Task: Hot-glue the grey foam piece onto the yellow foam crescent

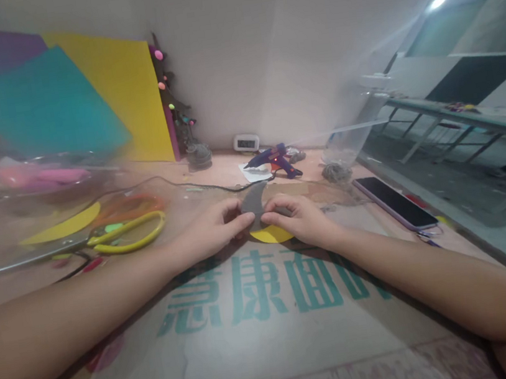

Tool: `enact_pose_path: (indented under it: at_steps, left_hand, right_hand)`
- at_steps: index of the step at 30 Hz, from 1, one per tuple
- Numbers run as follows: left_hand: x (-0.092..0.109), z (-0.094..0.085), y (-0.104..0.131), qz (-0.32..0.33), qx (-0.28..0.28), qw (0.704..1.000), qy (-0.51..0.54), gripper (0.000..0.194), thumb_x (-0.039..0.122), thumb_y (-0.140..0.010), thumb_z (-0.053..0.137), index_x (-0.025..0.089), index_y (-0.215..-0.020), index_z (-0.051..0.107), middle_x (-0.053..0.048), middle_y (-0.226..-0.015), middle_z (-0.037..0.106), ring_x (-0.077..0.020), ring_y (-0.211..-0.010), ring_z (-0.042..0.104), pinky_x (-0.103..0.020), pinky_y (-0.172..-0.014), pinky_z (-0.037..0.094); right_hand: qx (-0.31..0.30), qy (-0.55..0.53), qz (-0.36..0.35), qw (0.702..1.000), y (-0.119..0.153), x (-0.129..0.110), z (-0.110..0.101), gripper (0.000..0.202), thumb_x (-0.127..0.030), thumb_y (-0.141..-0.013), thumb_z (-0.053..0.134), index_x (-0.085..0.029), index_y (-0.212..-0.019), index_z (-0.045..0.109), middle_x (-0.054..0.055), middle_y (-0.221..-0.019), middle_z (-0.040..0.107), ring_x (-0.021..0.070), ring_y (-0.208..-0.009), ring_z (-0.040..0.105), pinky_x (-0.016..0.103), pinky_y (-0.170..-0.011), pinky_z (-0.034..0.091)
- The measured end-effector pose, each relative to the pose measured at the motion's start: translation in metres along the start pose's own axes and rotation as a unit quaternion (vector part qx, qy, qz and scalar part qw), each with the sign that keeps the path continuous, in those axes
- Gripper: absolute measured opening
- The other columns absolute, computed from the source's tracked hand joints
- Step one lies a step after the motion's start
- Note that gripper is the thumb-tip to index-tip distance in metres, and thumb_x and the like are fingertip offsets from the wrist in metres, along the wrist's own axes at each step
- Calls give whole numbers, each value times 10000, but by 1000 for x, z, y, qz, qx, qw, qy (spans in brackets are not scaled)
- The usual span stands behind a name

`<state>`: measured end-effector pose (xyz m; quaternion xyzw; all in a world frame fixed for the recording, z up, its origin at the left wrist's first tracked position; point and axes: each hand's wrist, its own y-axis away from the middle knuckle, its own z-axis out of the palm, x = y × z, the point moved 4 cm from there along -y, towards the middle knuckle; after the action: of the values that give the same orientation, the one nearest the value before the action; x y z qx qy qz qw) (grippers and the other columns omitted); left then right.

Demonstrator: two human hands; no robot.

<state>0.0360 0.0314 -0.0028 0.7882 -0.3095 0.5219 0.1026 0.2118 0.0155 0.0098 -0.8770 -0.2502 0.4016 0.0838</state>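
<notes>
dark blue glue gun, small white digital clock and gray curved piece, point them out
Dark blue glue gun (282,161): head view, body.
Small white digital clock (246,144): head view, display.
Gray curved piece (253,201): head view, upper part.

"Of which colour is the glue gun (282,159)?"
"Dark blue. In front of it are a grey piece (253,201) and a yellow piece (271,234)."
"And left of it?"
"The yellow-handled scissors (93,242)."

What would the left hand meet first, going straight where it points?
The grey piece, which the left hand seems to hold; beyond it, probably the right hand, though depth is unclear.
</notes>
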Motion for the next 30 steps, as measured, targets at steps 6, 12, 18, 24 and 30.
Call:
enact_pose_path:
  at_steps: [6,12,18,24,30]
  left_hand:
    - [-2,1,-1,-9,-2,1000,11,294,459,-901,538,176,-827,574,26,-678,584,-111,-592,545,-215,-537,426]
    - [-2,1,-1,-7,-1,1000,22,295,462,-897,535,177,-838,582,19,-677,584,-118,-586,541,-217,-530,426]
    - [0,1,-1,-6,-3,1000,23,285,451,-900,524,179,-833,577,23,-665,570,-115,-568,521,-215,-522,419]
    - [-1,0,-1,-4,4,1000,14,290,449,-891,532,174,-809,572,20,-653,569,-112,-553,514,-215,-503,395]
    - [-1,1,-1,-9,2,1000,10,297,460,-896,528,176,-823,574,19,-663,576,-119,-567,528,-220,-521,408]
  right_hand:
    - [-1,-3,-1,1000,0,-1,0,156,-294,-860,619,-195,-746,656,1,-782,681,152,-778,611,263,-752,443]
    - [-1,6,0,1000,0,-1,0,171,-310,-871,604,-194,-756,655,6,-790,687,158,-786,612,271,-755,445]
    - [-10,-3,18,1000,0,-3,0,227,-345,-897,554,-180,-759,627,6,-767,655,152,-762,592,265,-724,437]
    - [10,-64,44,997,0,-1,-1,209,-373,-889,559,-174,-858,616,7,-815,663,143,-752,595,253,-694,449]
    - [12,-8,27,1000,0,-2,-2,167,-334,-845,622,-185,-776,652,11,-799,690,163,-790,617,281,-763,453]
